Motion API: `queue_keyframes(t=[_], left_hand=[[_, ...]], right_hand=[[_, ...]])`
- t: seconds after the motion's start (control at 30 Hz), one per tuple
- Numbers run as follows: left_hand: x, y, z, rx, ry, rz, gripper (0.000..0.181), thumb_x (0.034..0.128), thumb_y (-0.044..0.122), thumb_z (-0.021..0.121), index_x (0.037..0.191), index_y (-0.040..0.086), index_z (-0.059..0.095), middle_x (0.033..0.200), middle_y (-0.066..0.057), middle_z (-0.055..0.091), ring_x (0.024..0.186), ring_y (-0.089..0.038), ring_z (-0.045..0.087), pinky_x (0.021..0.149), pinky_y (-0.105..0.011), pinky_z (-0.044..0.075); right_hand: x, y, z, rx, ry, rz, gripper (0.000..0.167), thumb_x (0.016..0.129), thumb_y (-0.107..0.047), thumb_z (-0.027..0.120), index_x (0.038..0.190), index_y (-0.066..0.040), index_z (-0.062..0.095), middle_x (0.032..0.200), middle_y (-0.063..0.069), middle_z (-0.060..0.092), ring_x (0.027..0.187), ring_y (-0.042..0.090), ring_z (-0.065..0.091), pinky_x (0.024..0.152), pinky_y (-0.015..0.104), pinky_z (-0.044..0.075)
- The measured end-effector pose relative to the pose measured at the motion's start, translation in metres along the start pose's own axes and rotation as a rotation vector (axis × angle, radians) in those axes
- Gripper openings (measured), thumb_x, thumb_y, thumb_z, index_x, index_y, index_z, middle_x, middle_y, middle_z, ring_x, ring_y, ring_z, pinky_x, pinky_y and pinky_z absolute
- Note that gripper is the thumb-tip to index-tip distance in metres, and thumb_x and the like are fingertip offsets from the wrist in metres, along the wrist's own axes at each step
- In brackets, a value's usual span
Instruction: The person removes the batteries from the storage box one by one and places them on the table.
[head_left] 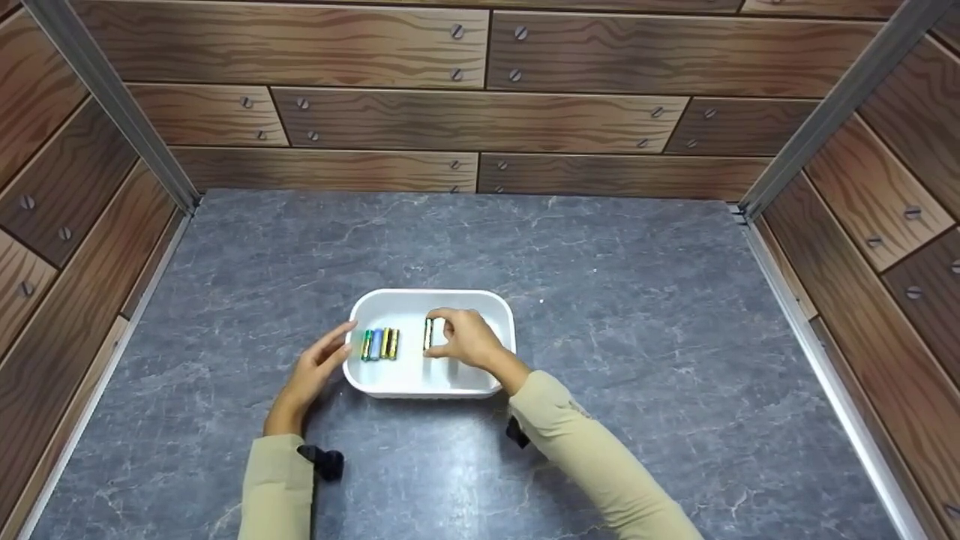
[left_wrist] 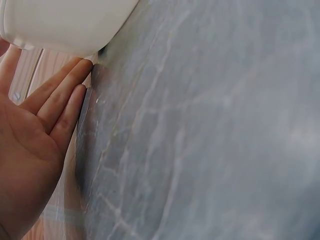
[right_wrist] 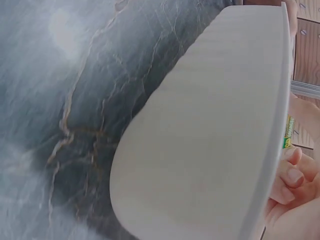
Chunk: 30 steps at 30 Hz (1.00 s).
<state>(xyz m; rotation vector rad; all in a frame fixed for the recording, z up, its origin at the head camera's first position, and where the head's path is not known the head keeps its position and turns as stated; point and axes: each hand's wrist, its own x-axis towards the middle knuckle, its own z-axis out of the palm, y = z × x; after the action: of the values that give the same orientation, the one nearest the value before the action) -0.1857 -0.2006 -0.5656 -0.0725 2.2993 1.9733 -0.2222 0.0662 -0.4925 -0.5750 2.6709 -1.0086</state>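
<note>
From my seat I see the right hand (head_left: 469, 341) inside the white tray (head_left: 431, 392), its thumb and fingertips curved toward each other, pinching one battery (head_left: 428, 334) by its two ends. The gap between them is just the length of that battery. It is near the middle of the tray, pointing away from the person. My right wrist feed is mostly the tray's outer wall, with a strip of green and yellow label beside the fingers at the edge, probably the pinched battery.

Toward the left end of the tray, more lie side by side: a green battery (head_left: 367, 345), a blue battery (head_left: 377, 345) and two gold-and-dark batteries (head_left: 394, 345). The left hand (head_left: 311, 371) is outside that end, fingers nearly straight, holding nothing, the tips at the rim; my left wrist feed shows some of them up by the tray's lower edge.

The tray stands on a grey marbled tabletop (head_left: 637, 315), bordered by wood-patterned panels (head_left: 375, 120) and metal posts (head_left: 112, 112). Beige sleeves (head_left: 277, 480) cover both arms, with a small black device (head_left: 327, 463) at the left wrist
</note>
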Motion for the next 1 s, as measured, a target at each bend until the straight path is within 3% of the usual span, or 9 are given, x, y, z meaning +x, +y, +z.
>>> queue_keyframes(t=[0.23, 0.47, 0.67, 0.87, 1.0], left_hand=[[-0.001, -0.002, -0.001, 0.017, 0.019, -0.025, 0.045, 0.0964, 0.014, 0.057, 0.140, 0.009, 0.050, 0.136, -0.023, 0.058, 0.112, -0.009, 0.059, 0.093, -0.014, 0.042], [0.000, -0.001, -0.002, 0.027, 0.004, -0.031, 0.045, 0.0970, 0.015, 0.057, 0.142, 0.010, 0.049, 0.138, -0.022, 0.056, 0.121, -0.018, 0.057, 0.096, -0.016, 0.042], [0.002, -0.001, -0.002, 0.017, -0.014, -0.036, 0.046, 0.0969, 0.017, 0.057, 0.142, 0.012, 0.050, 0.139, -0.019, 0.056, 0.116, -0.006, 0.057, 0.098, -0.016, 0.041], [0.001, -0.001, -0.001, 0.009, 0.002, -0.022, 0.045, 0.0969, 0.014, 0.057, 0.141, 0.009, 0.050, 0.139, -0.020, 0.055, 0.117, -0.009, 0.057, 0.096, -0.015, 0.042], [0.000, -0.001, 0.000, -0.005, -0.009, -0.015, 0.045, 0.0972, 0.013, 0.056, 0.141, 0.008, 0.049, 0.139, -0.021, 0.055, 0.110, 0.001, 0.058, 0.096, -0.014, 0.042]], right_hand=[[-0.008, 0.003, -0.010, -0.013, 0.013, -0.043, 0.054, 0.076, -0.021, 0.082, 0.124, -0.004, 0.063, 0.062, -0.006, 0.043, 0.057, 0.008, 0.037, 0.055, 0.019, 0.030], [-0.015, 0.009, -0.021, -0.007, 0.040, -0.080, 0.053, 0.076, -0.018, 0.082, 0.122, -0.002, 0.064, 0.059, -0.005, 0.042, 0.055, 0.009, 0.035, 0.055, 0.019, 0.030], [-0.018, 0.018, -0.027, -0.008, 0.064, -0.078, 0.052, 0.074, -0.016, 0.083, 0.121, -0.001, 0.064, 0.061, -0.005, 0.042, 0.057, 0.009, 0.036, 0.055, 0.018, 0.029], [-0.024, 0.026, -0.031, -0.007, 0.076, -0.033, 0.053, 0.073, -0.016, 0.084, 0.121, -0.003, 0.065, 0.061, -0.005, 0.041, 0.057, 0.010, 0.035, 0.054, 0.019, 0.028], [-0.030, 0.032, -0.034, 0.012, 0.085, -0.007, 0.053, 0.073, -0.016, 0.084, 0.121, -0.003, 0.065, 0.060, -0.005, 0.040, 0.056, 0.010, 0.035, 0.054, 0.019, 0.028]])
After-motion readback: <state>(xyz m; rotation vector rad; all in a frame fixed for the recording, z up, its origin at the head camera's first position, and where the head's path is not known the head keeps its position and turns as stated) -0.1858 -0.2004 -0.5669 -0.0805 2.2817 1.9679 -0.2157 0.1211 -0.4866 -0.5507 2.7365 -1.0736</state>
